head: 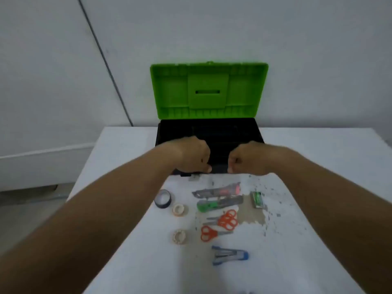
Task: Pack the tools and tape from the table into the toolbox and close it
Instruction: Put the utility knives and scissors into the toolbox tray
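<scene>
The toolbox (167,132) stands at the table's far edge, its black base open and its green lid (209,90) upright. My left hand (191,155) and my right hand (248,159) are curled on the box's front rim, thumbs toward me. On the table in front of the box lie a black tape roll (163,198), two pale tape rolls (180,210) (179,237), a red-grey utility knife (218,190), a green utility knife (218,204), two orange scissors (228,218) (210,233), a blue stapler (230,254) and a small green pack (257,199).
The white table (118,166) has chipped, worn paint around the tools. A grey wall rises right behind the toolbox. The floor drops away past the table's left edge.
</scene>
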